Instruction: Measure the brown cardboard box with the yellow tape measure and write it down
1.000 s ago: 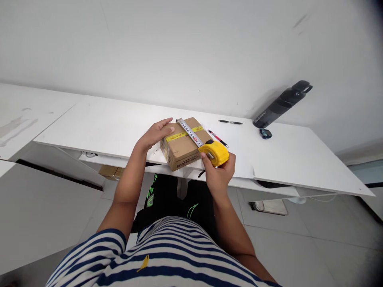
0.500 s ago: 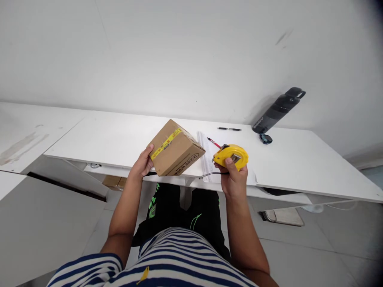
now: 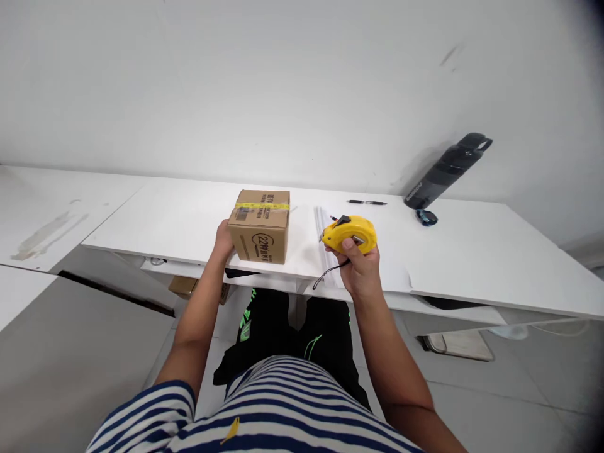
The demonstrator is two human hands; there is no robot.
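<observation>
My left hand (image 3: 224, 239) grips a small brown cardboard box (image 3: 261, 223) by its left side, the fingers mostly hidden behind it. A yellow tape band with print runs across the box's top, and dark lettering marks the side facing me. Whether the box rests on the table or hovers just over it, I cannot tell. In my right hand (image 3: 361, 264) is a yellow tape measure (image 3: 350, 236), thumb pressed on its face, a thin black strap (image 3: 325, 273) hanging from it. Below it lie white paper sheets (image 3: 394, 270) and a mostly covered red pen (image 3: 333, 218).
A black pen (image 3: 367, 202) lies on the white table (image 3: 476, 258) near the wall. Farther right stand a dark bottle (image 3: 446, 173) and a small dark object (image 3: 426, 218). Beneath the tabletop are a shelf and a cardboard box (image 3: 183, 286).
My left hand has turned the box, so its lettered side now faces me, and shifted it slightly left. The tape measure in my right hand has moved left and a little up.
</observation>
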